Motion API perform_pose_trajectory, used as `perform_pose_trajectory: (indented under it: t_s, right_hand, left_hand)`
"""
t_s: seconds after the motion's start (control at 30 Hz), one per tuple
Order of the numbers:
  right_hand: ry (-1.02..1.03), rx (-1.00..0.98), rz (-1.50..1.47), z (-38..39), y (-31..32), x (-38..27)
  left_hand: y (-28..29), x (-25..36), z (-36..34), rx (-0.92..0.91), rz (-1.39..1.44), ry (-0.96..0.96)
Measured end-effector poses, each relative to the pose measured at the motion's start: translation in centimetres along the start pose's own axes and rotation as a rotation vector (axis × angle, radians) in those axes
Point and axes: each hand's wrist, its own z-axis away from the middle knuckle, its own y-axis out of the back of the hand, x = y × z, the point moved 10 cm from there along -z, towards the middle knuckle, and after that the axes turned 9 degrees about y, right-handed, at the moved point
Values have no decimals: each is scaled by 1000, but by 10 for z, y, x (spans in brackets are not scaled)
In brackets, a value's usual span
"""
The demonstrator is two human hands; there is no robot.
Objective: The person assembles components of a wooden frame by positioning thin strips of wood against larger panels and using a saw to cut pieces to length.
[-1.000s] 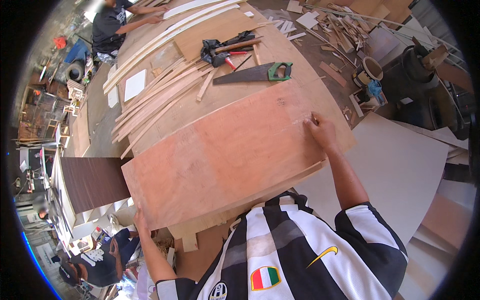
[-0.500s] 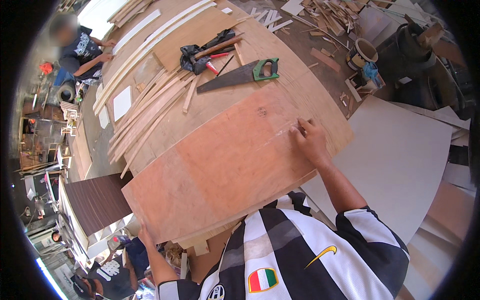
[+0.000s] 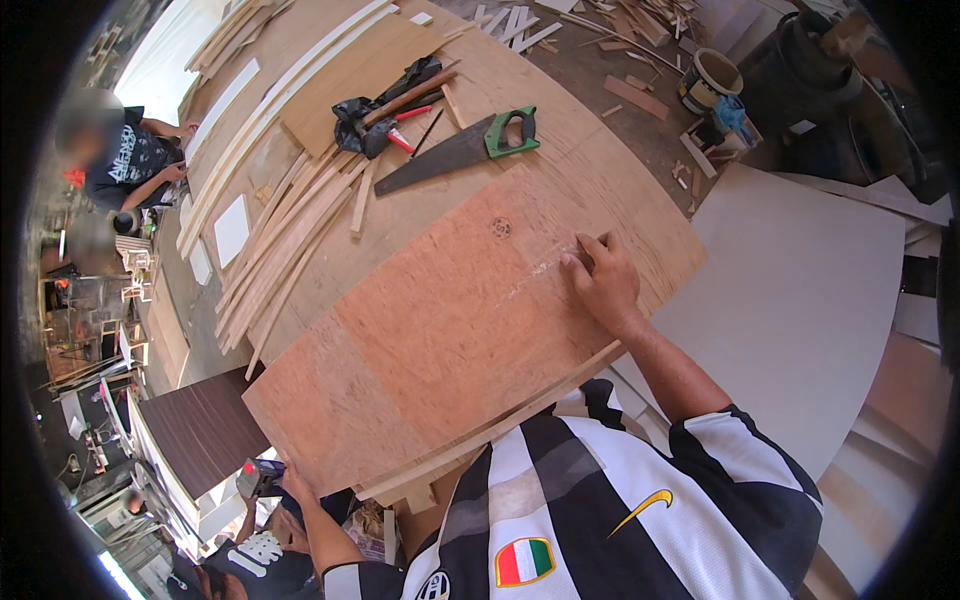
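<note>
A reddish plywood board (image 3: 420, 330) lies flat on the wooden worktop (image 3: 660, 245), slanting from lower left to upper right. My left hand (image 3: 298, 484) grips its near left corner; most of those fingers are hidden. At the board's right end rests my right hand (image 3: 606, 285), thumb and forefinger bent together on the surface beside pale scuff marks. Whatever lies between those fingertips is too small to make out. Beyond the board is a handsaw (image 3: 445, 160) with a green and black handle. A red-handled tool (image 3: 402, 140) and a black plastic bag (image 3: 360, 125) lie near the saw.
Thin wooden strips (image 3: 290, 235) are piled on the left of the worktop. One person (image 3: 135, 165) stands at the far left; another (image 3: 255, 560), lower left, is near a power tool (image 3: 262, 476). A bucket (image 3: 710, 80) and wood scraps sit on the floor, with a pale sheet (image 3: 780, 290) at right.
The view has shifted slightly, so the board, saw and strips appear farther left. At lower left the power tool has come up closer to my left hand. Both my hands stay at the board.
</note>
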Motion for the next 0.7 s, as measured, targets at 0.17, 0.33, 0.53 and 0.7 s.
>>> perform_pose_trajectory:
  t_s: [0.17, 0.33, 0.53, 0.7]
  right_hand:
    - [8, 17, -1, 4, -1, 5]
    - [-51, -5, -4, -1, 5, 3]
    - [-7, -17, 17, -9, 0, 7]
    - [-73, -63, -100, -7, -1, 18]
  left_hand:
    - [-19, 20, 11, -30, -221, 110]
    - [-29, 141, 41, 475, -517, -371]
    - [-254, 377, 174, -221, -54, -750]
    - [-443, 512, 356, -595, -66, -1094]
